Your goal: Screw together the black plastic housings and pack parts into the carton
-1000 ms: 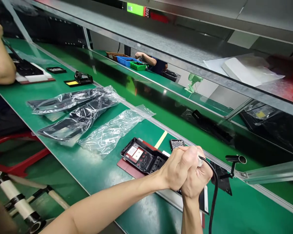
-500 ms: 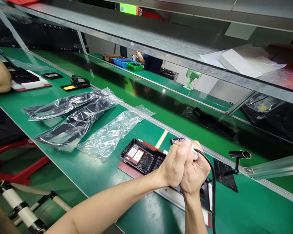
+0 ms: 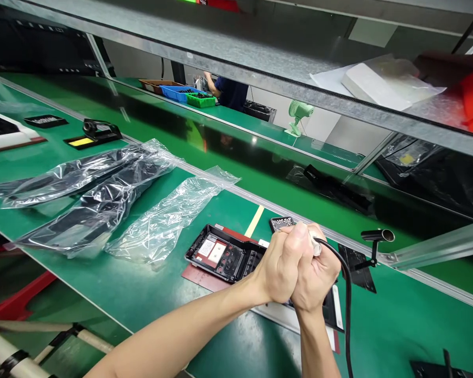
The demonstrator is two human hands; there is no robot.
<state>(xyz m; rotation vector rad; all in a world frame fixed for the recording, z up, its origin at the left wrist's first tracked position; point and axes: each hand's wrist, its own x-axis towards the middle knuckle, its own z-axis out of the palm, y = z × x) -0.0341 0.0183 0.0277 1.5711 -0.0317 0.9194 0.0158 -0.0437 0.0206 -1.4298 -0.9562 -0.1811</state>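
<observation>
My left hand (image 3: 280, 266) and my right hand (image 3: 316, 281) are clasped together, fingers wrapped round a corded electric screwdriver (image 3: 316, 245). Only its whitish top end shows; the body and tip are hidden by my hands. A black cable (image 3: 347, 294) runs from the top and hangs down to the right. Below my hands lies a long black plastic housing (image 3: 216, 253) with its hollow inside facing up, partly covered by my hands and forearms. It rests on a red and white fixture (image 3: 205, 277). Just beyond my hands is a small black tray of screws (image 3: 281, 223).
Plastic-bagged black parts (image 3: 102, 197) and a clear plastic bag (image 3: 169, 220) lie left on the green table (image 3: 153, 296). A black tube holder (image 3: 377, 236) stands right. A metal shelf (image 3: 220, 65) crosses overhead. Another person (image 3: 230, 92) is at the far side.
The view has shifted slightly, so the bagged parts sit further left and the neighbouring person's arm has left the picture. My hands keep the same clasp over the housing.
</observation>
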